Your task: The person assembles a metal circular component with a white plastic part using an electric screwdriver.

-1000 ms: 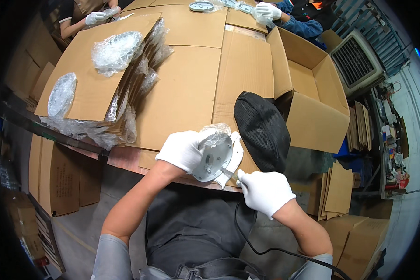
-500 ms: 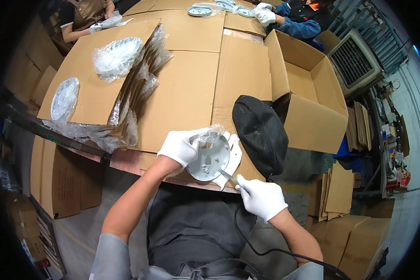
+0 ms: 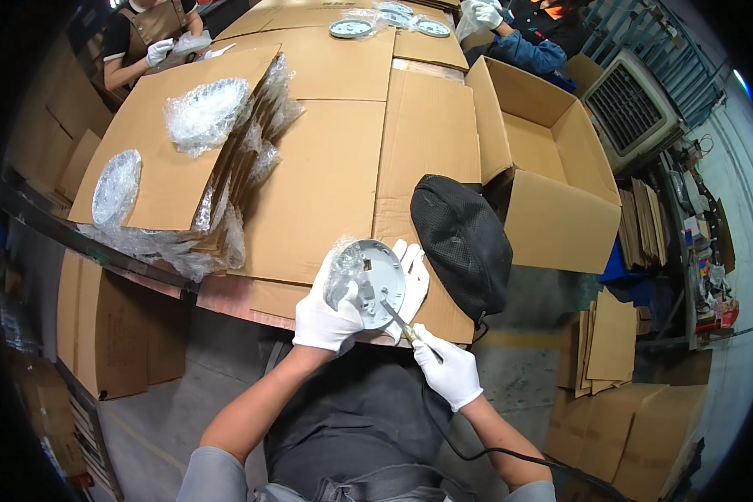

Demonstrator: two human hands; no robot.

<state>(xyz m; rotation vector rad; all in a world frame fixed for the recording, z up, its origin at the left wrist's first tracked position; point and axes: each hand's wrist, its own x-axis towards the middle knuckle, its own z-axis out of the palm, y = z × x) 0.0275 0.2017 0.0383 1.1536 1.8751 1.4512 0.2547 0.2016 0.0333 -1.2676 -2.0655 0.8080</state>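
My left hand [image 3: 326,316], in a white glove, grips a round light-grey plastic part [image 3: 386,272] at its left edge. Clear plastic wrap [image 3: 344,266] bunches around that edge. In my gloved right hand [image 3: 450,370] is a slim tool [image 3: 398,320] with a narrow metal blade and a pale handle. Its tip reaches over the part's inner face, at or near the small raised features there; contact cannot be made out. A loose white glove [image 3: 417,283] lies on the cardboard, partly behind the part. Beside it sits a black mesh bag [image 3: 462,244].
Wrapped round parts [image 3: 205,115] lie on stacked cardboard sheets [image 3: 176,188] at left. An open carton [image 3: 565,213] stands at right. Two people work across the table near more round parts [image 3: 351,29]. A black cord [image 3: 494,449] crosses my right forearm.
My right hand has moved left, bringing the tool tip farther in over the part. The left hand has shifted its hold and tilted the part. A co-worker's hands at far right have moved up.
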